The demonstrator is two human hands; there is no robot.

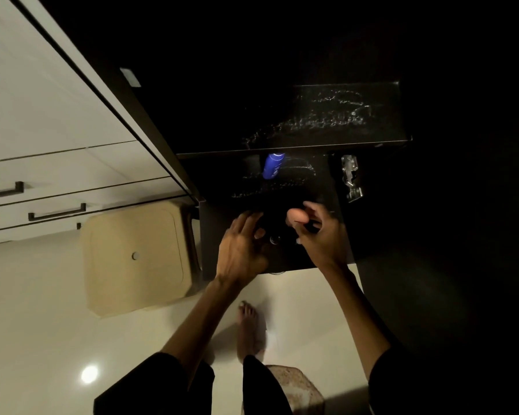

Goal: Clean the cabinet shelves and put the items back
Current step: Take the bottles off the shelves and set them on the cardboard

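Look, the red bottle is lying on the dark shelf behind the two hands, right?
Not quite: the bottle is blue, not red. The head view shows it on the dark shelf, beyond the left hand and the right hand.

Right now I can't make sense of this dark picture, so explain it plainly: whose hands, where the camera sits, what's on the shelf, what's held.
There is one picture, from a camera worn on a person's head, looking down. No machine: the left hand and right hand are bare. They reach into a dark cabinet, over its lower shelf. Farther back on that shelf stands a blue bottle. Whitish streaks mark both shelves. The right hand holds a small peach-coloured rounded thing; what it is I cannot tell. The left hand's fingers are spread, gripping nothing clearly. A beige stool stands beside the cabinet.
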